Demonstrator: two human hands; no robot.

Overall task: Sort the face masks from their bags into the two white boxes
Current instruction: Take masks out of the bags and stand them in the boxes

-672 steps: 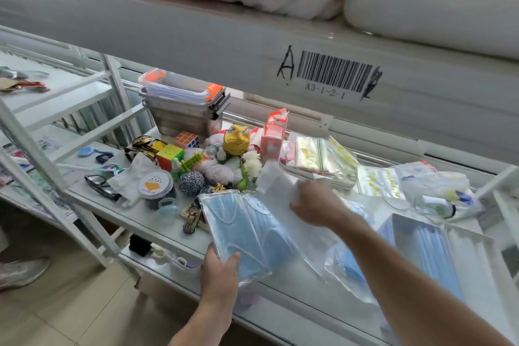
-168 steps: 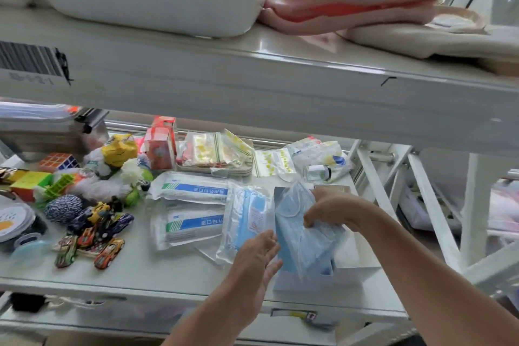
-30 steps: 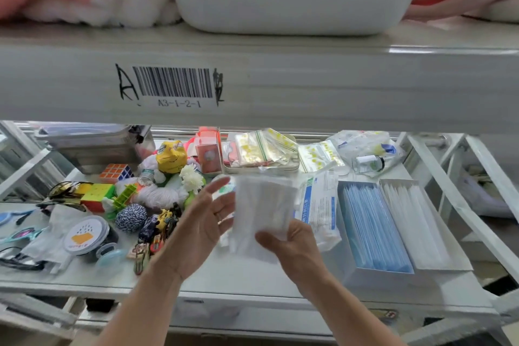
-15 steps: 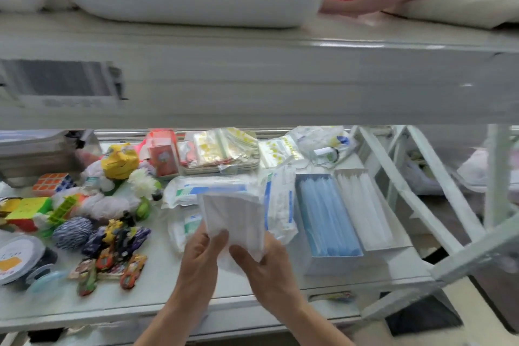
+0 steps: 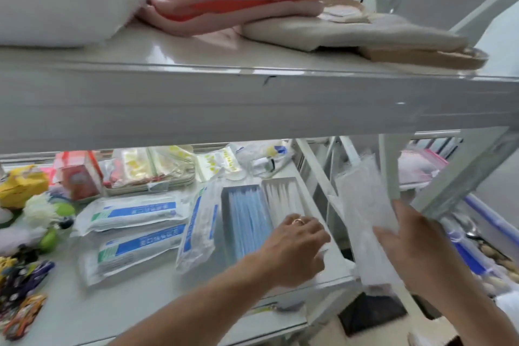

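Two white boxes stand side by side at the right end of the lower shelf. The left box (image 5: 224,206) holds blue masks (image 5: 248,222); the right box (image 5: 280,179) holds white masks (image 5: 283,199). My left hand (image 5: 295,250) reaches into the front of the right box, fingers curled down over a bit of white mask. My right hand (image 5: 415,250) holds a clear, empty-looking plastic bag (image 5: 365,216) upright, off the shelf's right side. Three sealed mask bags (image 5: 134,211) (image 5: 137,247) (image 5: 200,227) lie left of the boxes.
The upper shelf's thick edge (image 5: 252,104) hangs low over the work area, with folded pink cloth (image 5: 238,0) on top. Toys (image 5: 25,289), a red carton (image 5: 78,177) and a tray of zip bags (image 5: 151,171) crowd the left and back. A slanted rack strut (image 5: 463,177) crosses at right.
Both hands held a white pack in front of the boxes. Now my left hand is in the right box and my right hand has swung right with the clear bag.
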